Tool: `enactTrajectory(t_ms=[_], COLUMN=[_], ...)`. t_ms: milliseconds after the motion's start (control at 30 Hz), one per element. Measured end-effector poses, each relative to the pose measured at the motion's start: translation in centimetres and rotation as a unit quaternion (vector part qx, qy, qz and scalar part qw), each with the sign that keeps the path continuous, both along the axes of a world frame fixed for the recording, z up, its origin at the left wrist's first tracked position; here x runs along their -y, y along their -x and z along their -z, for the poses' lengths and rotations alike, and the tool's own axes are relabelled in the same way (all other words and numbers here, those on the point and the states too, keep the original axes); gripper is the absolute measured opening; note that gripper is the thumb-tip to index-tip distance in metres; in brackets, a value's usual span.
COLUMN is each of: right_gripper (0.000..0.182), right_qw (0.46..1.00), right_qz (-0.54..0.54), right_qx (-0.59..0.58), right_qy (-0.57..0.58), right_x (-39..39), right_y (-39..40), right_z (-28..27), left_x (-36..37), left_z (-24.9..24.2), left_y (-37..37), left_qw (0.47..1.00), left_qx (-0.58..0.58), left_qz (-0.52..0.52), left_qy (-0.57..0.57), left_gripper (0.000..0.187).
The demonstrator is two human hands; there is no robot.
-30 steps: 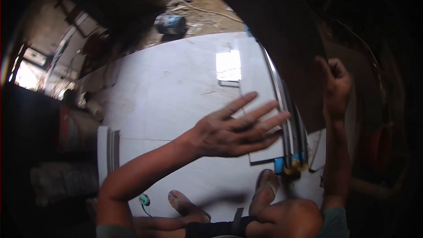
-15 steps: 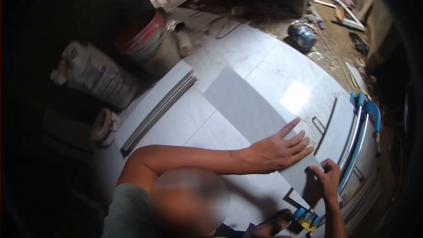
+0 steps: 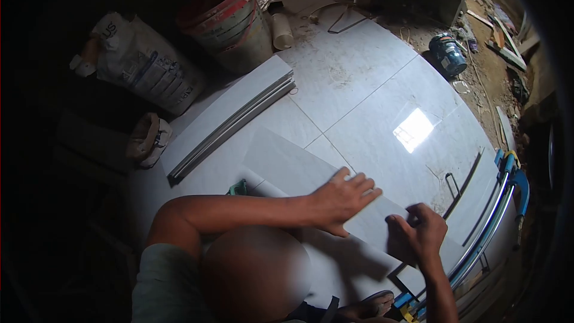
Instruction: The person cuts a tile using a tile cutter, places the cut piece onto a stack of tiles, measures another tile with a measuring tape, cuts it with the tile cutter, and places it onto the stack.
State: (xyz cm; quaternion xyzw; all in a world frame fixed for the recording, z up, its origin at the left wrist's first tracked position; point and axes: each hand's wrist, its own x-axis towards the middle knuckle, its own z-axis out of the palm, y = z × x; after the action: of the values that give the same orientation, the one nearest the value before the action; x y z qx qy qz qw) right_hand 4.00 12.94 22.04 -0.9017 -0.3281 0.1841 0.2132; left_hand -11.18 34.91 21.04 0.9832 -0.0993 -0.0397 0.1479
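Observation:
A long grey tile strip point(image 3: 293, 161) lies slantwise over the white floor tiles in front of me. My left hand point(image 3: 344, 200) reaches across it, with the fingers over its far edge and the thumb by its near edge. At the strip's right end is my right hand point(image 3: 421, 233), its fingers loosely curled and its thumb apart, with nothing visible between them. A dark shadow falls on the strip beneath that hand. Right of it stands a blue tile cutter point(image 3: 519, 188) with chrome rails. A green object point(image 3: 238, 187) shows partly behind my left forearm.
Stacked tile strips point(image 3: 227, 116) lie at left, beside a printed sack point(image 3: 146, 66) and a dirty bucket point(image 3: 230, 36). A pale bottle point(image 3: 281, 30) stands by the bucket. A dark blue can point(image 3: 447, 54) sits near rubble at the far right. A sandalled foot point(image 3: 378, 304) is at bottom.
The grey strip has turned and shifted left, nearer the stack. My left hand, earlier spread flat on it, now spans it. The view has shifted, and the green object has appeared.

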Motion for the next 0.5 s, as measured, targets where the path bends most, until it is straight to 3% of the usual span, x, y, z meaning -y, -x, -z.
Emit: enactTrajectory(t_ms=[33, 67, 100, 200, 333, 400, 433, 500], right_gripper=[0.041, 0.038, 0.032, 0.029, 0.024, 0.023, 0.024, 0.026], right_qw=[0.983, 0.932, 0.943, 0.930, 0.961, 0.963, 0.962, 0.957], right_qz=[-0.066, -0.127, -0.107, -0.183, -0.208, -0.237, -0.248, -0.269], right_qx=[0.165, 0.323, 0.288, 0.236, 0.056, -0.022, -0.083, -0.100], right_qy=[-0.052, -0.102, -0.129, -0.215, -0.171, -0.125, -0.076, -0.034], right_x=[-1.2, -1.9, -1.7, -0.7, 0.2, 1.0, 1.4, 1.6], right_y=[0.8, 1.3, 2.0, 3.4, 6.4, 7.5, 7.9, 8.2], right_z=[-1.4, -2.0, -1.7, -1.0, 1.8, 3.1, 3.6, 4.8], left_x=[-1.1, -2.3, -3.7, -8.3, -15.2, -18.9, -20.5, -24.0], left_z=[0.3, 0.6, 1.0, 0.8, 0.9, 1.9, 1.8, 2.2], left_y=[0.7, 1.5, 2.2, 4.2, 7.3, 9.1, 9.9, 11.8], left_qw=[1.000, 0.999, 0.997, 0.986, 0.955, 0.933, 0.923, 0.903], left_qx=[0.001, 0.011, 0.021, 0.041, 0.048, 0.098, 0.084, 0.071], left_qz=[-0.018, -0.047, -0.075, -0.159, -0.294, -0.331, -0.366, -0.419], left_qy=[0.003, 0.008, 0.013, 0.036, 0.005, -0.097, -0.085, -0.056], left_gripper=[0.116, 0.115, 0.115, 0.114, 0.113, 0.112, 0.112, 0.111])
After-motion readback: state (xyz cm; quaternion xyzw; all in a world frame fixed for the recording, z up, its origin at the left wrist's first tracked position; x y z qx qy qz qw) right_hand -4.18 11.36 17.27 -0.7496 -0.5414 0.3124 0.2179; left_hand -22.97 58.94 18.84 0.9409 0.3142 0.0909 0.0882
